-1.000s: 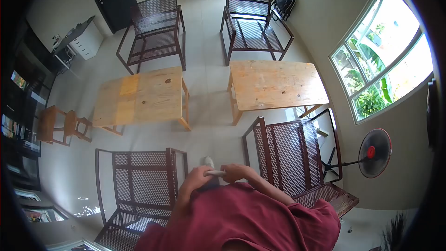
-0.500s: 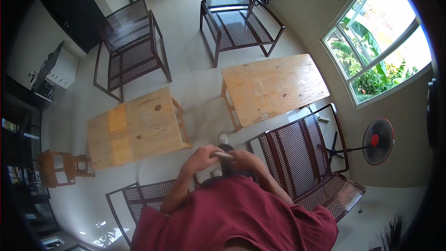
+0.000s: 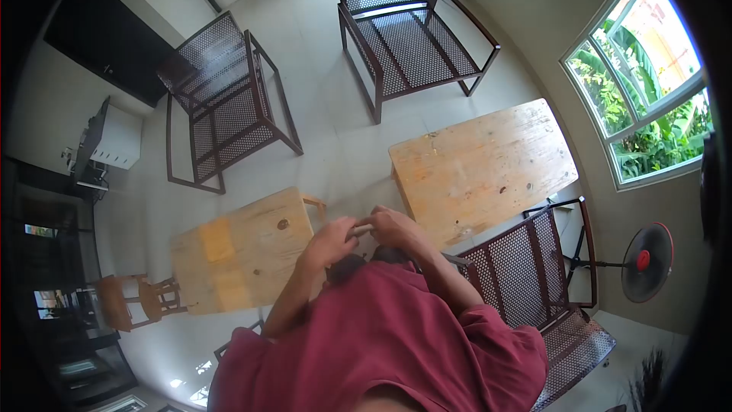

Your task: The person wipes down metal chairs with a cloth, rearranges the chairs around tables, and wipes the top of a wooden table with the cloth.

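Observation:
My left hand (image 3: 331, 243) is closed around one end of a pale, slim, bar-like thing (image 3: 362, 230), out in front of my body. The fingers of my right hand (image 3: 391, 227) are curled over its other end. Only a short stretch shows between the two hands, so its exact kind is hidden. Both hands are held close together, above the gap between two wooden tables. To the left is the first wooden table (image 3: 252, 252); the other wooden table (image 3: 488, 168) stands ahead to the right.
Two dark perforated metal chairs, one at left (image 3: 229, 114) and one ahead (image 3: 415, 46), stand beyond the tables. A perforated bench (image 3: 518, 267) is close on my right, near a standing fan (image 3: 646, 262). A wooden stool (image 3: 126, 301) stands at far left.
My hands have moved forward, farther from my torso, still together on the pale bar. The view has shifted, so the furniture appears lower and farther right.

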A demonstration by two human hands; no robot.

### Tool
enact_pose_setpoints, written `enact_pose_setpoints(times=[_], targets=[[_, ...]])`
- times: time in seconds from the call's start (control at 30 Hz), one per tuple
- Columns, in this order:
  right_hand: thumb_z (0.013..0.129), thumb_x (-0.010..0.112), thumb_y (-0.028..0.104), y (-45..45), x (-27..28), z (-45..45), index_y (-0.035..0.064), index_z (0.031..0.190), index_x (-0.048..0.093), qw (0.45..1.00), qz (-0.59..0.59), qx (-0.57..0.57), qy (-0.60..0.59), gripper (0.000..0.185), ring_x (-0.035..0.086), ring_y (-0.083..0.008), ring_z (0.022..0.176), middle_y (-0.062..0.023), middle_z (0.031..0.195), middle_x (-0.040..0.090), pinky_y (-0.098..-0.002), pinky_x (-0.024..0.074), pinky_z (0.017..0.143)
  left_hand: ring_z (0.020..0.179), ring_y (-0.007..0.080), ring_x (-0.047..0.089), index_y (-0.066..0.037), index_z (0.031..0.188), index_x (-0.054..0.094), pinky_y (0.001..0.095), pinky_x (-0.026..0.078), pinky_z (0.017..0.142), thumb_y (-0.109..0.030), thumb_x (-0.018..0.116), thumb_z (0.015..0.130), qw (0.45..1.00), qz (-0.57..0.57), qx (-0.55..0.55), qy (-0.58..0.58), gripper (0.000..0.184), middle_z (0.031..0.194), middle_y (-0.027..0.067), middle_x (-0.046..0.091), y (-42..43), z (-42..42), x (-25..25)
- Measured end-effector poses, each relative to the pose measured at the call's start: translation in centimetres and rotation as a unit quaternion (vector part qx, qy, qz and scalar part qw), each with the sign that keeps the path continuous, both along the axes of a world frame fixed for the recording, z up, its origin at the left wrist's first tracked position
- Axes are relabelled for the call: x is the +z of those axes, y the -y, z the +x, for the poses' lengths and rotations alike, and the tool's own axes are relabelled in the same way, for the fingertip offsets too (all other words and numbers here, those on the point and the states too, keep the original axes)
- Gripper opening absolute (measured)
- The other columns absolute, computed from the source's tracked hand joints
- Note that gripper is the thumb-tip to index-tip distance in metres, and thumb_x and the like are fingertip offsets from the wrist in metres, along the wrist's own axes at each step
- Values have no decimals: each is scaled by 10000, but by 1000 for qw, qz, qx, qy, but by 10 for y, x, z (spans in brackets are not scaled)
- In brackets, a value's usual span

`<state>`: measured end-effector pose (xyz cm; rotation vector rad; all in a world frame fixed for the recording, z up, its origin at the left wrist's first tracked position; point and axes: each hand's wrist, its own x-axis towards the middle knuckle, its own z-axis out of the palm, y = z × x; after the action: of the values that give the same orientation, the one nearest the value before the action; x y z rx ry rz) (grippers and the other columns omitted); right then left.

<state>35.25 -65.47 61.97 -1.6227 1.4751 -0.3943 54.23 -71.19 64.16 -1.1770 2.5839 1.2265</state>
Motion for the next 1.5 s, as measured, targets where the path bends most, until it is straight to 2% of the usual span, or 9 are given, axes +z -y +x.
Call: enact_pose_setpoints(times=[0.17, 0.37, 0.63, 0.73, 0.83, 1.17, 1.27, 1.37, 1.5], targets=[[862, 512, 98, 76, 2, -18, 207, 1268, 636, 998, 40, -8, -40, 438, 591, -368, 1099, -188, 1187, 608, -435, 463, 944, 1017, 356, 591, -43, 1101, 619, 429, 477, 862, -153, 609, 815, 999, -19, 23, 12, 306, 1048, 168, 603, 74, -28, -4], [843, 487, 62, 158, -14, -47, 139, 1275, 617, 991, 113, 10, -77, 457, 580, -371, 1115, -198, 1177, 612, -434, 462, 950, 1041, 339, 579, -89, 1140, 646, 427, 475, 883, -149, 597, 827, 1000, -1, -24, 12, 322, 1053, 143, 597, 159, -53, -33], [854, 507, 65, 290, -44, -72, 98, 1308, 562, 990, 90, -94, -53, 459, 540, -383, 1160, -229, 1240, 563, -431, 441, 981, 1158, 306, 518, -161, 1193, 666, 430, 471, 911, -74, 520, 857, 997, -18, -69, 3, 377, 1151, 108, 592, 320, -87, -58], [835, 520, 49, 341, -33, -76, 75, 1308, 549, 990, 72, -118, -28, 474, 526, -390, 1179, -212, 1285, 539, -439, 429, 999, 1190, 316, 522, -117, 1251, 622, 394, 432, 1015, -33, 529, 832, 994, 6, -105, 8, 437, 1267, 111, 579, 388, -101, -43], [821, 526, 40, 374, -33, -87, 53, 1304, 541, 988, 22, -153, -19, 483, 514, -391, 1198, -211, 1306, 530, -443, 418, 1014, 1172, 340, 544, -93, 1264, 602, 405, 441, 1002, -12, 510, 825, 981, 97, -163, -48, 455, 1265, 153, 595, 447, -116, -44], [819, 501, 83, 414, -34, -126, -3, 1308, 508, 967, 71, -241, -34, 496, 498, -411, 1212, -266, 1319, 505, -439, 408, 1041, 1039, 389, 606, -105, 1231, 595, 475, 477, 905, -72, 470, 869, 971, 114, -204, -49, 385, 1102, 190, 654, 497, -164, -61], [831, 478, 82, 427, -32, -139, 33, 1362, 501, 950, 141, -268, -75, 534, 433, -389, 1311, -266, 1402, 450, -415, 362, 1099, 1015, 393, 614, -120, 1268, 582, 473, 481, 899, -69, 464, 875, 968, 130, -213, -9, 414, 1095, 197, 659, 504, -182, -74], [811, 533, 120, 436, -59, -157, -11, 1333, 506, 952, 81, -290, -53, 538, 452, -454, 1260, -309, 1364, 457, -444, 384, 1075, 1010, 394, 617, -129, 1281, 581, 472, 482, 892, -78, 470, 890, 968, 164, -190, 18, 410, 1100, 197, 660, 520, -203, -70], [811, 514, 92, 463, -61, -199, 6, 1343, 502, 969, 11, -239, -65, 540, 411, -456, 1299, -334, 1378, 431, -448, 369, 1090, 1002, 389, 612, -75, 1222, 591, 447, 482, 863, -61, 485, 891, 973, 151, -172, -33, 348, 1101, 203, 650, 542, -239, -84]])
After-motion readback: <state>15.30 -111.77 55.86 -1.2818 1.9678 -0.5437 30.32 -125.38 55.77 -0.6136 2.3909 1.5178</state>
